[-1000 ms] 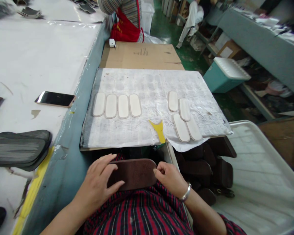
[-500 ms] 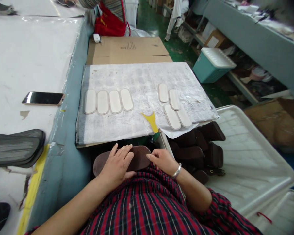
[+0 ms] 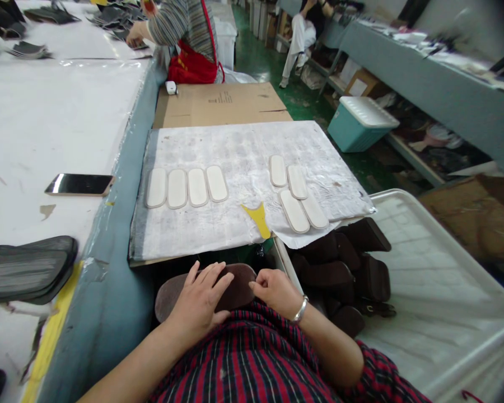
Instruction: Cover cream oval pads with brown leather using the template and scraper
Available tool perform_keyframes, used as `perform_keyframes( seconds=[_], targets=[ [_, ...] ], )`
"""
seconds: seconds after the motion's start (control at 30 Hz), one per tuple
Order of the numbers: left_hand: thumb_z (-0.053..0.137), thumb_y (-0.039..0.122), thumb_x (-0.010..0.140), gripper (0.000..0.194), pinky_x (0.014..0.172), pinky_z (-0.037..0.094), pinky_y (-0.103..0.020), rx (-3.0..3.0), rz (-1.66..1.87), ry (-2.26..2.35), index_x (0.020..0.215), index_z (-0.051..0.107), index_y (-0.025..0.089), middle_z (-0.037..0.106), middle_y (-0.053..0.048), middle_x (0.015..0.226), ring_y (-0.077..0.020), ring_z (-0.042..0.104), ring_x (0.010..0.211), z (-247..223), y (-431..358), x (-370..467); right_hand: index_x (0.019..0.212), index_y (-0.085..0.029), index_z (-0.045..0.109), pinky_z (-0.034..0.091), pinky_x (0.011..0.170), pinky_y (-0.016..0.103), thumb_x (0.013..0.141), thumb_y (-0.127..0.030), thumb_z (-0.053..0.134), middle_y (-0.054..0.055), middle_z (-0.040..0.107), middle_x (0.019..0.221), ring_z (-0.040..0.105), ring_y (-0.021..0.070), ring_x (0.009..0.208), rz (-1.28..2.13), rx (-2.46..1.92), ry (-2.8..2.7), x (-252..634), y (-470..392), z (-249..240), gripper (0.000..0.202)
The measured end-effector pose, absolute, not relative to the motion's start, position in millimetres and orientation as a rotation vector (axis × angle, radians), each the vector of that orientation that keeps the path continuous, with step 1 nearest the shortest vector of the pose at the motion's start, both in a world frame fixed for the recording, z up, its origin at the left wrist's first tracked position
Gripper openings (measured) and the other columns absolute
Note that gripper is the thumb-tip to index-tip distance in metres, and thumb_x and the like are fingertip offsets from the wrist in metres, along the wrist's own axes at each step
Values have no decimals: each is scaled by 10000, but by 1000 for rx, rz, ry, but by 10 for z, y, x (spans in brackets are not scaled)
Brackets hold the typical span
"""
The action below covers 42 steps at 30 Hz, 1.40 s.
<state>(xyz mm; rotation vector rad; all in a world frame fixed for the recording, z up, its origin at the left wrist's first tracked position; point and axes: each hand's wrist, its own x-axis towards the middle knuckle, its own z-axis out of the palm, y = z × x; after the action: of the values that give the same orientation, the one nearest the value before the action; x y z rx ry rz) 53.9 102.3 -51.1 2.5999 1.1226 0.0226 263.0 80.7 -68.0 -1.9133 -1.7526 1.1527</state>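
Note:
A long dark brown piece with rounded ends (image 3: 241, 282) lies across my lap, below the board's front edge. Flat on its middle rests my left hand (image 3: 204, 294), fingers spread. My right hand (image 3: 273, 288) is closed in a pinch at the piece's right end, thumb and forefinger on its edge. On the white-covered board (image 3: 239, 145) are several pale oval pads (image 3: 177, 189) in a row at left and a second group (image 3: 294, 211) at right. A yellow forked piece (image 3: 258, 219) lies near the board's front edge.
Dark brown pieces (image 3: 327, 274) fill a space right of my lap, beside a white tray (image 3: 407, 246). A phone (image 3: 79, 184) and grey stacked sheets (image 3: 29, 268) lie on the left table (image 3: 67, 123). A person in a striped sleeve (image 3: 168, 25) works beyond the cardboard (image 3: 222, 103).
The camera view has tilted up slightly, so the board and pads appear lower. Both hands keep nearly the same places on the brown piece.

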Motion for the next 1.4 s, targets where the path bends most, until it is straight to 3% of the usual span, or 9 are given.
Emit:
perform_keyframes(
  seconds=[0.1, 0.2, 0.67, 0.8, 0.9, 1.0, 1.1, 1.27, 1.4],
  targets=[
    [642, 325, 699, 641, 1017, 153, -577, 2611, 0, 1100, 1284, 379, 327, 392, -95, 1352, -299, 348, 1226, -519, 1008, 583, 539, -173, 518, 265, 456, 201, 741, -305, 540, -31, 524, 502, 427, 81, 477, 1148, -1919, -1763, 2623, 815, -661, 242],
    [635, 388, 709, 571, 1006, 166, -582, 2615, 3, 1094, 1242, 434, 369, 400, -85, 1343, -312, 343, 1224, -523, 1000, 640, 531, -172, 505, 259, 462, 199, 736, -294, 538, -34, 515, 501, 417, 79, 481, 1163, -1931, -1761, 2621, 821, -641, 241],
    [585, 475, 732, 526, 1011, 155, -593, 2615, 114, 1092, 1230, 448, 373, 374, -83, 1364, -311, 323, 1241, -536, 947, 632, 554, -178, 466, 232, 461, 205, 747, -262, 535, -48, 498, 502, 402, 78, 474, 1159, -1939, -1921, 2632, 865, -630, 221],
    [574, 455, 740, 642, 1031, 207, -542, 2523, 206, 1273, 1312, 339, 284, 354, -89, 1373, -293, 309, 1254, -559, 922, 242, 585, -193, 463, 275, 455, 212, 760, -326, 549, -47, 495, 497, 434, 99, 481, 1175, -1996, -1958, 2675, 884, -592, 237],
    [537, 474, 753, 646, 980, 353, -458, 2177, 315, 1784, 1301, 334, 198, 464, -112, 1254, -262, 445, 1148, -599, 893, -199, 733, -198, 512, 379, 501, 236, 722, -363, 607, -25, 549, 604, 503, 132, 553, 1115, -2026, -1977, 2712, 914, -575, 191],
    [502, 477, 773, 510, 831, 486, -345, 1845, 232, 1879, 1205, 448, 212, 565, -56, 1085, -207, 582, 938, -627, 844, -493, 1113, -170, 466, 460, 774, 323, 702, -321, 642, 76, 572, 1020, 549, 199, 900, 897, -1876, -2068, 2678, 962, -579, 471],
    [503, 456, 778, 416, 739, 508, -275, 1741, 254, 1832, 1128, 525, 233, 592, -16, 975, -165, 605, 811, -616, 799, -542, 1325, -167, 279, 324, 1001, 408, 703, -364, 644, 115, 382, 1317, 350, 248, 1208, 743, -1585, -2301, 2547, 1009, -588, 747],
    [520, 455, 762, 350, 641, 483, -241, 1690, 403, 1899, 1003, 580, 209, 564, 1, 818, -138, 568, 674, -581, 785, -457, 1352, -115, 250, 215, 1059, 479, 529, -573, 704, 147, 340, 1361, 272, 301, 1258, 790, -1339, -2554, 2311, 1060, -630, 1045],
    [490, 460, 778, 285, 629, 448, -237, 1581, 329, 1864, 847, 588, 201, 573, 9, 772, -139, 553, 658, -554, 826, -451, 1329, -94, 288, 212, 1059, 479, 495, -569, 721, 165, 364, 1343, 298, 300, 1244, 817, -1333, -2587, 2281, 1090, -675, 1052]
  ],
)
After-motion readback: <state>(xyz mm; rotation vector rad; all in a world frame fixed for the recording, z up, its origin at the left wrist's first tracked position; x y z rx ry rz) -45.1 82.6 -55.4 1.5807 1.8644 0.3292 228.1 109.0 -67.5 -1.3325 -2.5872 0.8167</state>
